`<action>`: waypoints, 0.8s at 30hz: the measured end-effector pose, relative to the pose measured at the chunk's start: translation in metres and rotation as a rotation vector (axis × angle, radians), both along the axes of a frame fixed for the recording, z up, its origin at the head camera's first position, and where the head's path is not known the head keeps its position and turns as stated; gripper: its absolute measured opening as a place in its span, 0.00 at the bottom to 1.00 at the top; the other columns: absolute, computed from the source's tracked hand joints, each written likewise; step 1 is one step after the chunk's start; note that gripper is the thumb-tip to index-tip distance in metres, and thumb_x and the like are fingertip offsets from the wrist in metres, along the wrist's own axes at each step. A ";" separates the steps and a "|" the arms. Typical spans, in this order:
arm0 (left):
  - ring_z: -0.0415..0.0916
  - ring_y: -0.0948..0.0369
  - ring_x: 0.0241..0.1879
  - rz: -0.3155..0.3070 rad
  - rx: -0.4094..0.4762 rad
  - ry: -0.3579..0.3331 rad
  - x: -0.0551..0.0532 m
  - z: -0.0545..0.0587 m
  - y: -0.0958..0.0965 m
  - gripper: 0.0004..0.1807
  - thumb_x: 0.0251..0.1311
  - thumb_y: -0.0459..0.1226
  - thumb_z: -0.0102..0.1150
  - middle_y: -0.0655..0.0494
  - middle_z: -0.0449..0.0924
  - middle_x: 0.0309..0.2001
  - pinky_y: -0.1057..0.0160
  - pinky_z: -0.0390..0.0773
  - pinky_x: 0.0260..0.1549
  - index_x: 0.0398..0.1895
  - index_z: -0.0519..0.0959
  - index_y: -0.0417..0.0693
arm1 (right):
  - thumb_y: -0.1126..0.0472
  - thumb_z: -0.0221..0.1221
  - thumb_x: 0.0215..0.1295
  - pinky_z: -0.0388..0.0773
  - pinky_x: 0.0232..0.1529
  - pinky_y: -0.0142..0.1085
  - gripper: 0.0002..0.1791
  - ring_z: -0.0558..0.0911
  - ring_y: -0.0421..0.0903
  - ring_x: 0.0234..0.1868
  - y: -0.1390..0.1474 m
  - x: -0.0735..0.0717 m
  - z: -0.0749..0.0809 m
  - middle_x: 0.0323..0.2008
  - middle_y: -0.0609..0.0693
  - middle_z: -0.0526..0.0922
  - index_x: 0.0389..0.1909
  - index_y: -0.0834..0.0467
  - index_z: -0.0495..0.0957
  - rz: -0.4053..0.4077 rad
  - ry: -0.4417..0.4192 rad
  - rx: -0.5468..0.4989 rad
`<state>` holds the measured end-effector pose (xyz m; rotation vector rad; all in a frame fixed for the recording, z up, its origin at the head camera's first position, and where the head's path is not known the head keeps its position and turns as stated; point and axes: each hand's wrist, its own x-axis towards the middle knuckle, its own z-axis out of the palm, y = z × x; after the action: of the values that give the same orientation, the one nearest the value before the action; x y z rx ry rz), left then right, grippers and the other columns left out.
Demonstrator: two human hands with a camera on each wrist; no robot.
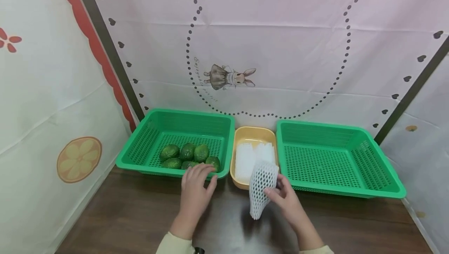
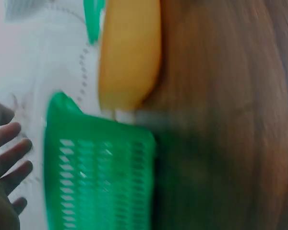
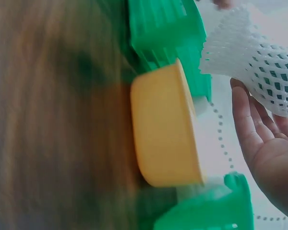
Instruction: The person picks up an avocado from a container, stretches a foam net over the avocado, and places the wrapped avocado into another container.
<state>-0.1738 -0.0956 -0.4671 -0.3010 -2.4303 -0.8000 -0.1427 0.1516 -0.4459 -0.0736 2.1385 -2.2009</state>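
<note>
My right hand (image 1: 289,201) grips a white foam net sleeve (image 1: 261,187) between thumb and fingers, in front of the yellow tray. Dark green shows through the mesh (image 3: 276,76) in the right wrist view; the sleeve bulges there and narrows toward one end. My left hand (image 1: 197,191) is at the near rim of the left green basket (image 1: 189,114), fingers loosely spread and holding nothing. Several green avocados (image 1: 187,152) lie in that basket, the nearest ones partly hidden by the fingers.
Between the baskets stands the yellow tray (image 1: 258,130), with white foam net sleeves (image 1: 244,159) stacked in it. To its right is a second green basket (image 1: 317,164), its slatted floor bare. A patterned cloth (image 1: 273,51) hangs close behind the containers, over a brown wooden table (image 1: 140,215).
</note>
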 end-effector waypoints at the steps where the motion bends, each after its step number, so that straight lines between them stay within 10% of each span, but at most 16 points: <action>1: 0.68 0.52 0.56 0.014 -0.042 -0.021 -0.003 -0.004 -0.004 0.13 0.57 0.43 0.62 0.53 0.78 0.48 0.44 0.54 0.59 0.44 0.81 0.49 | 0.67 0.55 0.63 0.75 0.45 0.39 0.26 0.77 0.50 0.46 0.003 -0.002 0.002 0.50 0.63 0.71 0.60 0.64 0.59 -0.005 0.007 0.013; 6: 0.66 0.51 0.57 0.014 -0.104 -0.129 -0.011 -0.017 -0.012 0.18 0.57 0.49 0.60 0.53 0.79 0.48 0.45 0.43 0.64 0.47 0.81 0.50 | 0.65 0.55 0.64 0.76 0.44 0.36 0.27 0.77 0.50 0.48 0.019 -0.011 0.010 0.53 0.63 0.69 0.61 0.63 0.57 -0.014 0.019 0.087; 24: 0.65 0.50 0.56 0.014 -0.048 -0.140 -0.016 -0.022 -0.011 0.17 0.55 0.49 0.63 0.52 0.78 0.45 0.42 0.39 0.64 0.43 0.82 0.50 | 0.58 0.54 0.67 0.74 0.45 0.32 0.29 0.75 0.37 0.48 0.050 -0.036 0.039 0.54 0.59 0.66 0.62 0.62 0.53 -0.068 0.086 0.204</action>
<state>-0.1900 -0.1061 -0.4895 -0.2532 -2.5821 -0.7814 -0.1791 0.2018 -0.4065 -0.0868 2.4342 -2.0340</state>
